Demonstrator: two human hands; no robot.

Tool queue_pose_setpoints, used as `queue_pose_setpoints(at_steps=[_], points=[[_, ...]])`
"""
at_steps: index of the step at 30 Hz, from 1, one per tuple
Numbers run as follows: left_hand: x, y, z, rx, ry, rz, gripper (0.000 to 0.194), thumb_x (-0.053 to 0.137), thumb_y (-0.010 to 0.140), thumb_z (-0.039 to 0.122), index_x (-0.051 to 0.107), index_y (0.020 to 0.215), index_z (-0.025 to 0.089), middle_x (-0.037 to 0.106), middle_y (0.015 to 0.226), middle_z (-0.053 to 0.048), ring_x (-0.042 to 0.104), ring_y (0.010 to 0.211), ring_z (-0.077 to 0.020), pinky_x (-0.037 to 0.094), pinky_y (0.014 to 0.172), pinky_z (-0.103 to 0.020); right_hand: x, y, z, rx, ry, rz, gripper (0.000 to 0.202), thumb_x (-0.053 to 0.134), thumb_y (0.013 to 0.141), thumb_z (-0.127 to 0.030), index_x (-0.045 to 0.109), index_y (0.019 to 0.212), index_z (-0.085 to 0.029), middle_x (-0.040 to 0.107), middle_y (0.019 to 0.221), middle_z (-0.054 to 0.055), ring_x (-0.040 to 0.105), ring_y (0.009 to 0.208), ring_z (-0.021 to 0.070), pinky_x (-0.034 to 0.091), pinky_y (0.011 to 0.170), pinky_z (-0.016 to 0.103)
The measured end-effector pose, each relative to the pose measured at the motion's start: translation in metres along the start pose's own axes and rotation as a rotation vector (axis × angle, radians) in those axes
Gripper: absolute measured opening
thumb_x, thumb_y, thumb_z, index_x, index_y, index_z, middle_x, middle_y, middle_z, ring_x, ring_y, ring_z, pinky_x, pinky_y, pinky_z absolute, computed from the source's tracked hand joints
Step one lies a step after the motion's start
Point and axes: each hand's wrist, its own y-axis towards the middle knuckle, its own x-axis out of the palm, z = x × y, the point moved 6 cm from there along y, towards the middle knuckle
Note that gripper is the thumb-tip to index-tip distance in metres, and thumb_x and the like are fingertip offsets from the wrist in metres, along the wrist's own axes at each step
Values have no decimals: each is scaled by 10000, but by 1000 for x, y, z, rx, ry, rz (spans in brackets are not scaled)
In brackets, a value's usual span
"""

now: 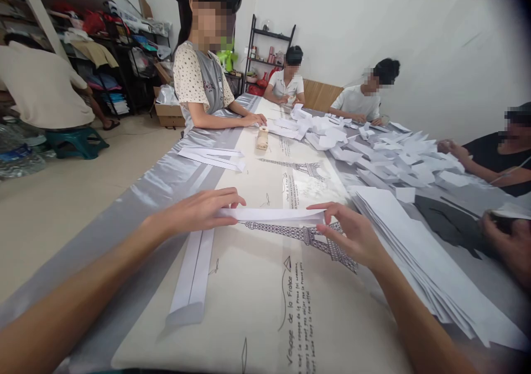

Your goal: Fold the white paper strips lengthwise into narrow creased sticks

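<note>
A narrow folded strip of white paper (274, 214) stretches crosswise between my two hands, just above the printed tablecloth. At its left end, my left hand (213, 207) has the fingers curled down and closed on the paper. My right hand (350, 230) pinches the right end between thumb and fingers. Below my left hand lies another folded paper strip (193, 280), with a dark line along its length and a curled near end. To the right of my right hand rests a stack of long white paper sheets (410, 252), slightly fanned out.
Folded white paper pieces (398, 155) are heaped along the table's right side. Further paper strips (213, 157) and a small wooden block (263, 139) lie ahead. Several people sit or stand around the table; a co-worker's hand (508, 241) is at the right edge.
</note>
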Motion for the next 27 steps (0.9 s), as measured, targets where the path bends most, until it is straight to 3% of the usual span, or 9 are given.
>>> queue_pose_setpoints(at_steps=[4, 6, 8, 10, 16, 22, 25, 27], points=[[2, -1, 8, 63, 39, -41, 199, 499, 989, 316, 611, 1123, 221, 633, 1117, -51, 627, 885, -188, 433, 772, -278, -1, -1, -2, 37, 95, 41, 283, 650, 953, -335, 457, 766, -249, 730, 1104, 71, 671, 945, 235, 528, 769, 385], [3, -2, 11, 77, 62, -55, 166, 498, 970, 277, 582, 1101, 218, 638, 1102, -47, 617, 849, -183, 422, 757, -279, 3, 0, -5, 32, 74, 10, 157, 684, 930, -334, 551, 897, -257, 735, 1039, 63, 676, 962, 240, 530, 809, 393], [4, -3, 12, 62, 83, -75, 150, 498, 961, 268, 563, 1090, 227, 656, 1028, -27, 607, 791, -179, 407, 731, -278, 11, 0, -7, 32, 29, -79, 201, 694, 920, -354, 622, 1083, -261, 731, 1034, 58, 679, 964, 238, 528, 862, 405], [5, -5, 11, 36, 92, -95, 134, 498, 963, 283, 563, 1072, 241, 662, 933, -6, 600, 754, -182, 395, 708, -276, 20, 0, -9, 42, -25, -184, 226, 670, 936, -381, 668, 1131, -267, 730, 1039, 51, 679, 945, 225, 526, 863, 391], [3, -7, 12, 7, 36, -112, 174, 531, 956, 306, 614, 1107, 276, 692, 964, -16, 630, 851, -214, 420, 731, -282, 41, -4, -22, 49, -85, -335, 181, 639, 955, -417, 725, 1033, -278, 730, 978, 33, 631, 819, 185, 508, 756, 348], [-5, -6, 1, -50, -64, -150, 179, 550, 985, 401, 663, 1070, 291, 709, 978, 2, 643, 849, -188, 409, 714, -258, 63, -10, -23, 162, -48, -442, 176, 601, 971, -370, 712, 884, -266, 688, 846, 7, 570, 722, 160, 487, 701, 338], [-20, -5, -17, -105, -40, -41, 238, 537, 983, 452, 662, 1045, 259, 709, 972, -16, 639, 850, -188, 424, 734, -265, 58, -11, -12, 268, 28, -387, 142, 634, 943, -361, 709, 1036, -285, 656, 816, -1, 565, 701, 162, 479, 656, 328], [-34, -8, -31, -191, 53, 97, 256, 550, 966, 467, 657, 1038, 246, 702, 936, -31, 631, 827, -197, 421, 721, -280, 51, -10, -3, 363, 90, -318, 410, 672, 913, -363, 603, 1315, -327, 636, 805, -16, 578, 689, 166, 469, 612, 313]])
